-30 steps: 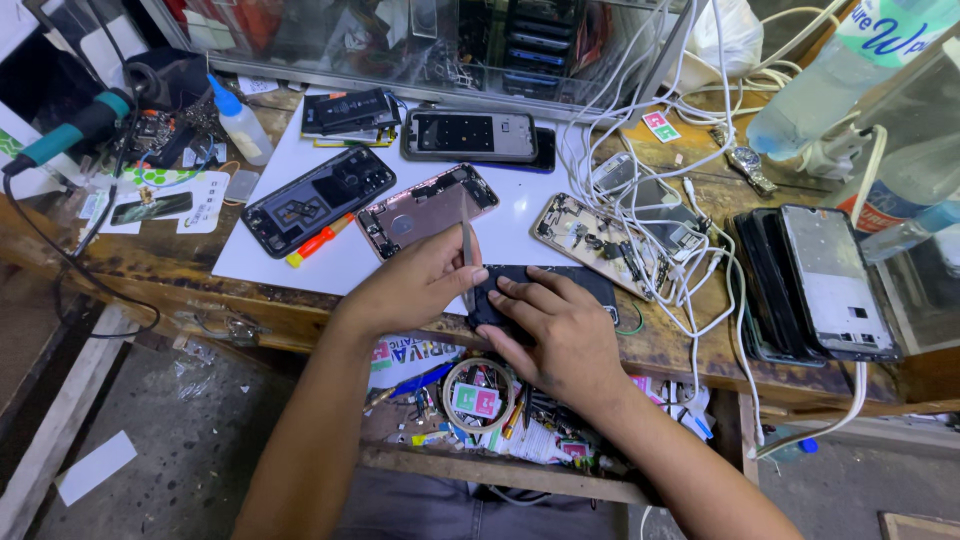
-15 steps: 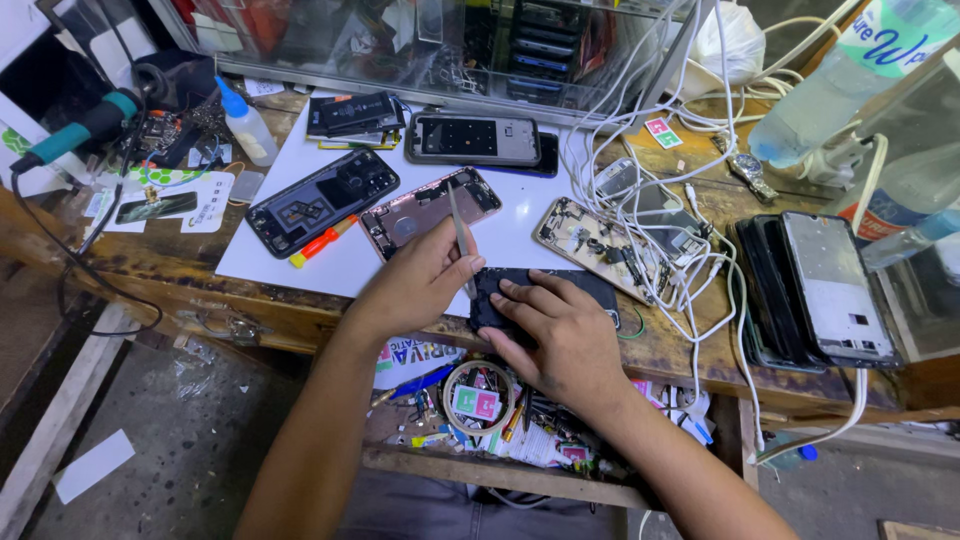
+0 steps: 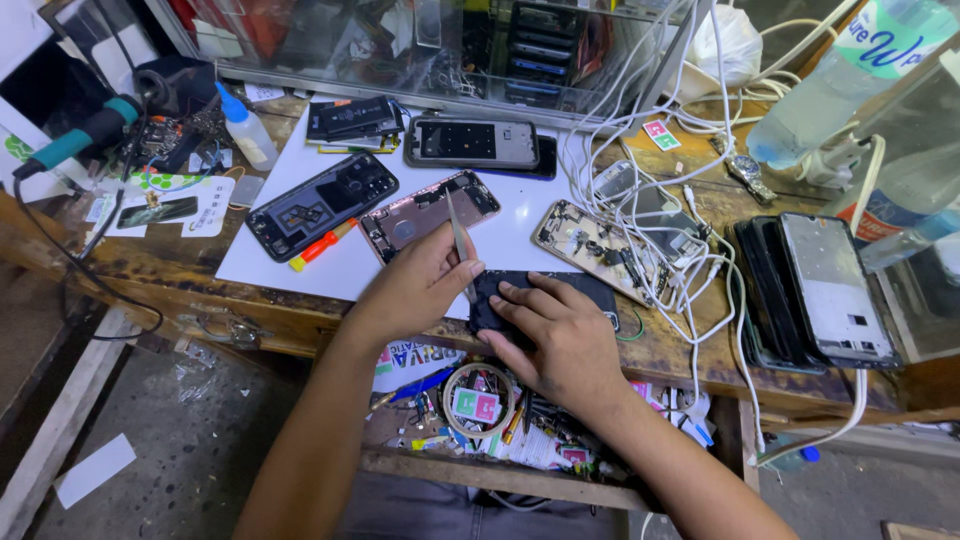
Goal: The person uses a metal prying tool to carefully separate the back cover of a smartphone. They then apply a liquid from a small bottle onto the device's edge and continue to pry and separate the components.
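Little has shifted: the left hand still pinches slim, stiff tweezers, while right hand fingers press flat the light, fragile dark phone, best held by its edges.

We see two bare forearms, with no sleeves on them in the view. The left hand and the right hand wear no gloves, no rings and no watch. The fingernails are short. Dark smudges of dirt lie on the fingers and knuckles of the right hand. Below, we see grey trousers.
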